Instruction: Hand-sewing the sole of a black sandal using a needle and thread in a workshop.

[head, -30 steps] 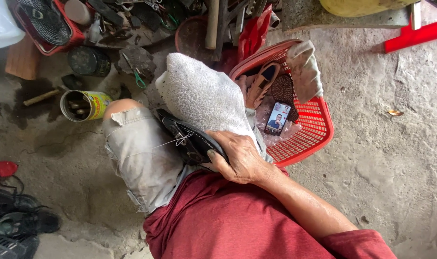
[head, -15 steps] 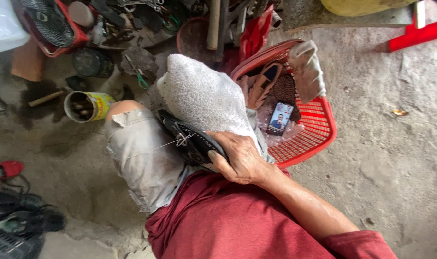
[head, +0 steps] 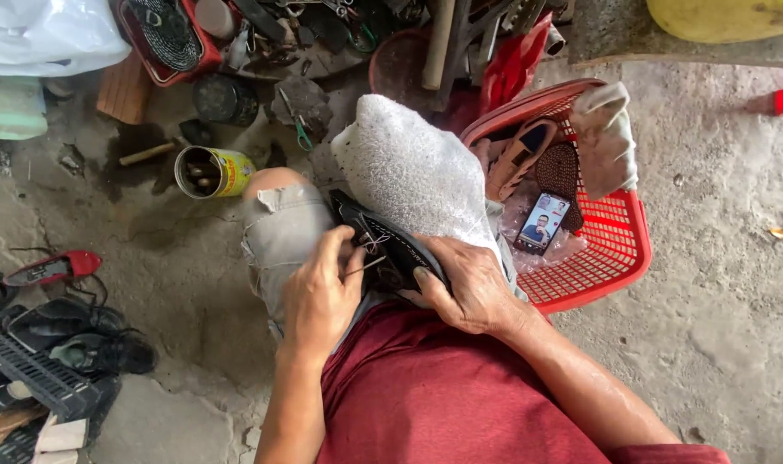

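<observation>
A black shoe [head: 390,245] rests across my lap, between my knee in torn grey trousers and a white towel [head: 413,167]. My right hand [head: 473,288] grips the shoe's edge from the right and holds it steady. My left hand [head: 323,296] pinches a thin needle or thread at the shoe's side, with pale thread showing near the fingers. The shoe's far end is hidden under the towel.
A red plastic basket [head: 619,253] at the right holds a phone [head: 542,223], shoe soles and a cloth. A yellow tin [head: 211,172] stands on the concrete floor at the left. Tools and scrap lie along the top. Shoes [head: 73,344] and a red sandal [head: 52,268] sit at the far left.
My left hand has come into view from below and now pinches at the shoe's side. The right hand keeps its hold on the shoe.
</observation>
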